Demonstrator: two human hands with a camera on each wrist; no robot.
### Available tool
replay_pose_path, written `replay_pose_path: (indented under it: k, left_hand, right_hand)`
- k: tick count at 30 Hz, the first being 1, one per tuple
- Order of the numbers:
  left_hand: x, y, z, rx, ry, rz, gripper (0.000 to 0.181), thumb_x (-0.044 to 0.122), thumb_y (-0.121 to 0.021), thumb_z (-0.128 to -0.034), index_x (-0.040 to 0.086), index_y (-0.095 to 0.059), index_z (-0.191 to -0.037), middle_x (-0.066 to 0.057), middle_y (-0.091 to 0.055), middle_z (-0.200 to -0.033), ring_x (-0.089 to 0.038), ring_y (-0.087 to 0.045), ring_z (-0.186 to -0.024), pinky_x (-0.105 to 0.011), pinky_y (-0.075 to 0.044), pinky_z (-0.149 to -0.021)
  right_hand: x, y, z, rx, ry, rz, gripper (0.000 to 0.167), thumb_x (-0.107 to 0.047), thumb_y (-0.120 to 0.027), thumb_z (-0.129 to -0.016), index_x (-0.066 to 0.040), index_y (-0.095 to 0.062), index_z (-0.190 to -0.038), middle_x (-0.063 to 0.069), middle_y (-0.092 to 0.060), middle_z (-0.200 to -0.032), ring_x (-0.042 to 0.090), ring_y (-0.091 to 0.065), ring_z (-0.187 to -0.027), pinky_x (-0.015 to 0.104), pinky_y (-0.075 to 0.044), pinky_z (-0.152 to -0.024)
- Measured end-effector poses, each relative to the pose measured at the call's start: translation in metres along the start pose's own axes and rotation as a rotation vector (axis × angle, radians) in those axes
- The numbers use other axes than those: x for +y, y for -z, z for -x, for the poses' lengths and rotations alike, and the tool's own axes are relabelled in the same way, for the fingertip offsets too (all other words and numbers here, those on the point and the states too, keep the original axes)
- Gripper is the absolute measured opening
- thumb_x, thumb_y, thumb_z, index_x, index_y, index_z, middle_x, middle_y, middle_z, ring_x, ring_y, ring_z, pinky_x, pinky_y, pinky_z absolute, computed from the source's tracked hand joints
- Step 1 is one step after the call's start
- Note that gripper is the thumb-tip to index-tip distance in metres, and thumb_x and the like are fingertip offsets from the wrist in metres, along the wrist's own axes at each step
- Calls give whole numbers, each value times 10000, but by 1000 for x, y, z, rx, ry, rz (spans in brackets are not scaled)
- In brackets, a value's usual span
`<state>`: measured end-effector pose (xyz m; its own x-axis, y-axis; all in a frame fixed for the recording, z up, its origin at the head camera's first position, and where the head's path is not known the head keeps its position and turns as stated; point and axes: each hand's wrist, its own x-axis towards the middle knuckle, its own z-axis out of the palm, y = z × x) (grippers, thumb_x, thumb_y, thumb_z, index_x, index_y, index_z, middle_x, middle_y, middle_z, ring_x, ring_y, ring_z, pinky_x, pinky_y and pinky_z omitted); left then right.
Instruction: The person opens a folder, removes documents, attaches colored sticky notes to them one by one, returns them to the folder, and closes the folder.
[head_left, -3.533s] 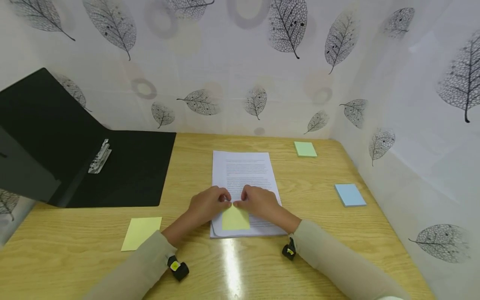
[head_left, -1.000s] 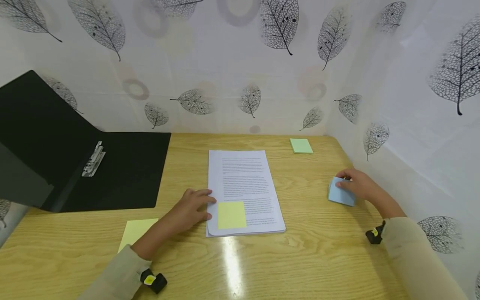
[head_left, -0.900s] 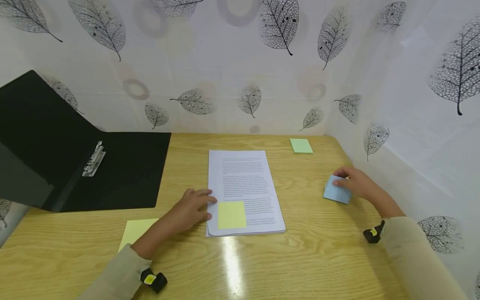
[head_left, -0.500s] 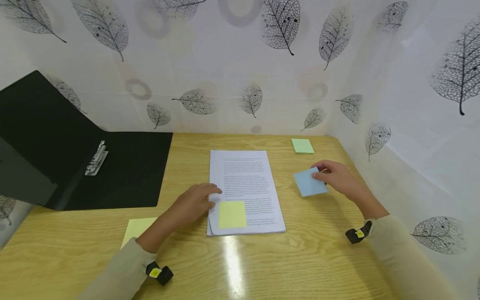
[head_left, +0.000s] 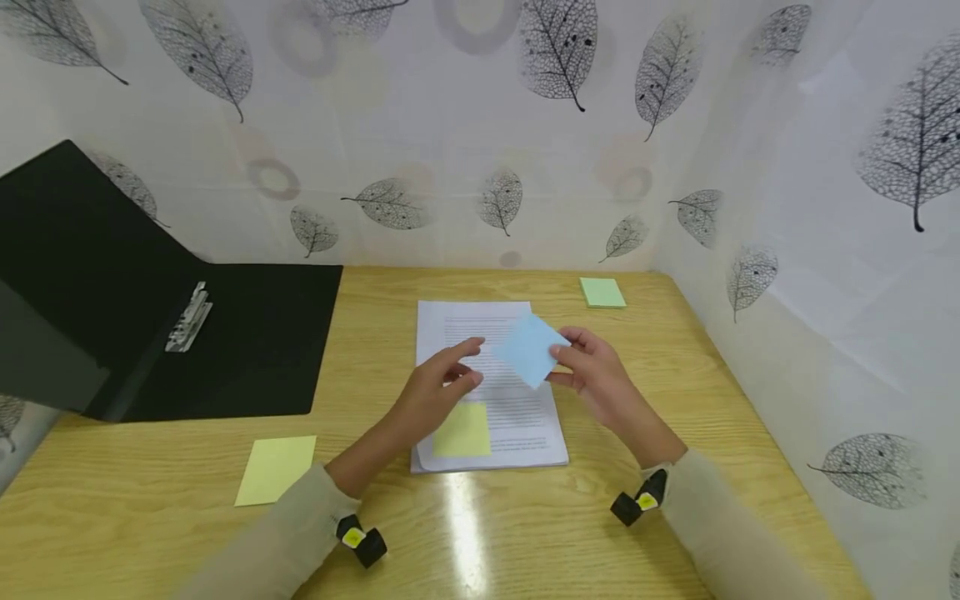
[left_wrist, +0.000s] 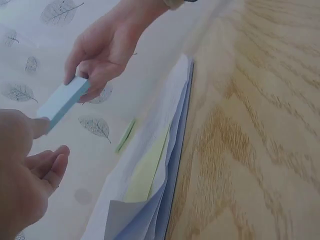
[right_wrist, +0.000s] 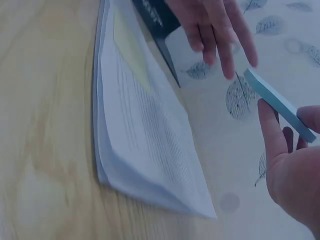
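My right hand [head_left: 600,375] pinches a blue sticky note pad [head_left: 531,350] by one corner, thumb on its near face. The pad is raised over a stack of printed paper [head_left: 517,437] and stands tilted. My left hand [head_left: 431,392] reaches over the stack's left side with fingers spread, holding nothing. In the head view its fingertips are a small gap from the pad; in the right wrist view the fingers [right_wrist: 227,65] come close to the pad's far end [right_wrist: 272,95]. A yellow sticky note [head_left: 461,429] lies on the top sheet, partly behind the left hand.
A black clip folder [head_left: 262,342] lies opened at the left, its cover raised and its metal clip [head_left: 189,318] showing. A yellow pad [head_left: 276,469] lies near the left forearm, a green pad [head_left: 602,292] at the back right. Leaf-patterned curtain [head_left: 465,125] borders the table.
The right hand has picked the blue pad up from the table's right side and carried it left over the paper. The left hand has lifted from the paper's left edge toward the pad.
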<state>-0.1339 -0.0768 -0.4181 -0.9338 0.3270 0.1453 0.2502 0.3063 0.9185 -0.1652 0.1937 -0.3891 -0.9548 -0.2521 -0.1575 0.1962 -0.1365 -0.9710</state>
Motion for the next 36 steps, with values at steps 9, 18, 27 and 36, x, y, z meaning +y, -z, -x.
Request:
replay_pose_path:
  k: [9,18,27,36]
  left_hand:
    - [13,-3,-8,64,-66,262,646,281,-626,-1015,288,-321,-1585,-109,-591,-1373,-208,-650,-1057,-270,-550,-863]
    - [16,5,-7,36,-42,370,625,147,-651,-996,210,-390,-1561,-142,-527,-1400,-261,-562,-1131,-202,-518,-883]
    - [14,16,-6,64,-51,323,597,125,-658,-988,201,-436,-1536,-110,-499,-1473,-279,-602,-1189,-216,-542,-889]
    - [12,19,-8,68,8,314,485,175,-662,-991,218,-542,-1459,-123,-586,-1372,-246,-615,-1115,-221,-549,-869]
  right_hand:
    - [2,-53,5,-21,25,-301,282,-16,-474,-1036,-16,-396,-1307,83,-555,-1278,158,-669,-1069,301,-582,-889]
    - [11,-78,5,-18,39,-398,353,11,-469,-1030,7,-357,-1365,162,-430,-1446,162,-637,-1166,290,-553,-946]
    - [13,-74,0,100,247,47,400,-15,-607,-975,0,-437,-1336,70,-538,-1172,138,-620,-986,301,-587,-824]
    - [4,-64,3,82,465,436,476,-108,-691,-962,-81,-513,-1402,154,-489,-1355,225,-560,-1174,249,-514,-965]
